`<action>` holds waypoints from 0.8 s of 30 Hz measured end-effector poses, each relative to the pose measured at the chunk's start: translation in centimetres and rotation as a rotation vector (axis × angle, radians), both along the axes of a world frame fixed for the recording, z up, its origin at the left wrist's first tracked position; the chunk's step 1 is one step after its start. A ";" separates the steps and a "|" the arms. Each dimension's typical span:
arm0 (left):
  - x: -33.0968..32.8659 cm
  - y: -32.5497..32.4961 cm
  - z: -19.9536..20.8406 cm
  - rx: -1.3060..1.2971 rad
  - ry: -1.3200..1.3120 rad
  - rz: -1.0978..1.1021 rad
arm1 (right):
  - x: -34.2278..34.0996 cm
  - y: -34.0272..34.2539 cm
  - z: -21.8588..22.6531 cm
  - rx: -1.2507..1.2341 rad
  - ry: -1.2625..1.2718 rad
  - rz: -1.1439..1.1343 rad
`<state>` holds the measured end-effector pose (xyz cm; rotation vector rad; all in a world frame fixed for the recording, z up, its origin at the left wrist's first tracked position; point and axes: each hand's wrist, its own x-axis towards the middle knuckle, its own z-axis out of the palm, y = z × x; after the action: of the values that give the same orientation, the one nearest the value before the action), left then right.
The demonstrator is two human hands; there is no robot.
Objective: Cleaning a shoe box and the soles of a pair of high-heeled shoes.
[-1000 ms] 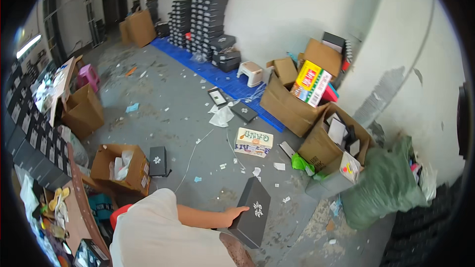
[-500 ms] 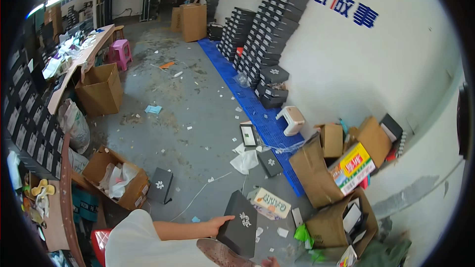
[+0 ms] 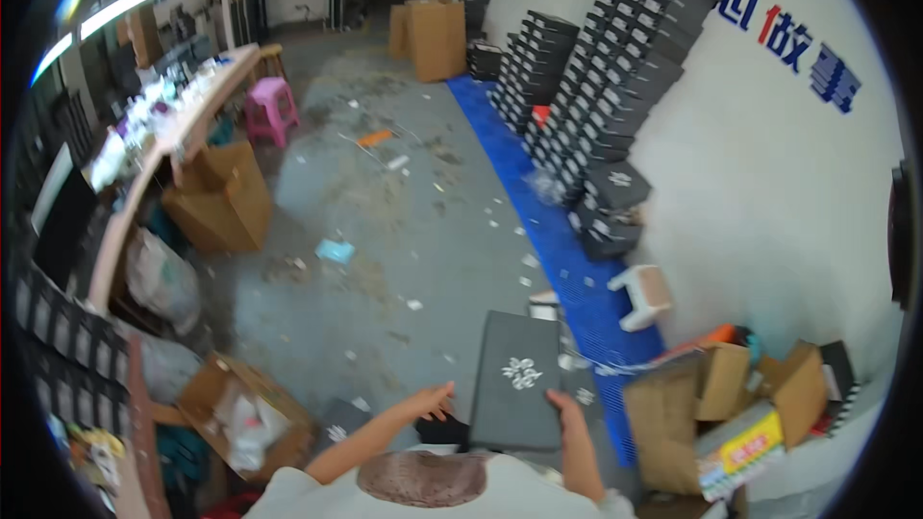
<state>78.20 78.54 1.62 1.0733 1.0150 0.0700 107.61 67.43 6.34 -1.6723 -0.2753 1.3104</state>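
Grey, stained floor (image 3: 375,317) littered with paper scraps spread out below and ahead of you. Closest to you, above it, was the flat dark box (image 3: 519,380), its long axis running away from you, one short end toward your body and a white flower-like emblem on the upward face. Your right hand (image 3: 575,423) grasped its right long edge, thumb over the top; your left hand (image 3: 431,404) was released, fingers spread loosely just beside the left edge. To your left sat an open carton (image 3: 288,428) of crumpled white plastic. Farther ahead on the right, a white step stool (image 3: 642,296) stood by a blue mat (image 3: 577,279), which stretched on past tall stacks of dark boxes (image 3: 625,67) along the white wall (image 3: 769,211). Across from them, a pink stool (image 3: 272,108) stood beside the cluttered counter (image 3: 183,139); beyond rose a tall brown carton (image 3: 440,38).
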 end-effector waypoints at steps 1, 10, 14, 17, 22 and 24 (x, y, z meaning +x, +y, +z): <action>-2.8 2.9 -4.3 0.229 0.103 0.146 | 0.4 5.3 0.8 -0.016 0.124 0.005; -34.4 9.9 -19.3 0.051 -0.197 1.454 | 1.0 51.3 -5.6 0.172 -0.333 0.248; -35.5 27.6 -19.3 -0.055 0.008 1.712 | 2.4 63.6 -6.6 -0.090 -1.126 0.651; -30.9 46.4 -19.7 -0.163 -0.026 1.748 | 9.0 66.8 -12.3 -0.367 -1.253 0.568; -5.4 87.4 -8.0 0.337 -0.128 0.942 | 19.4 67.2 -12.4 -0.795 -1.109 0.255; 0.1 98.1 -6.5 0.674 0.032 0.499 | 19.2 71.1 -9.6 -0.950 -1.081 0.076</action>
<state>78.28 176.62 -4.89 1.3949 1.3105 0.8506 126.83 138.58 -3.31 -3.1194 -0.3555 0.4118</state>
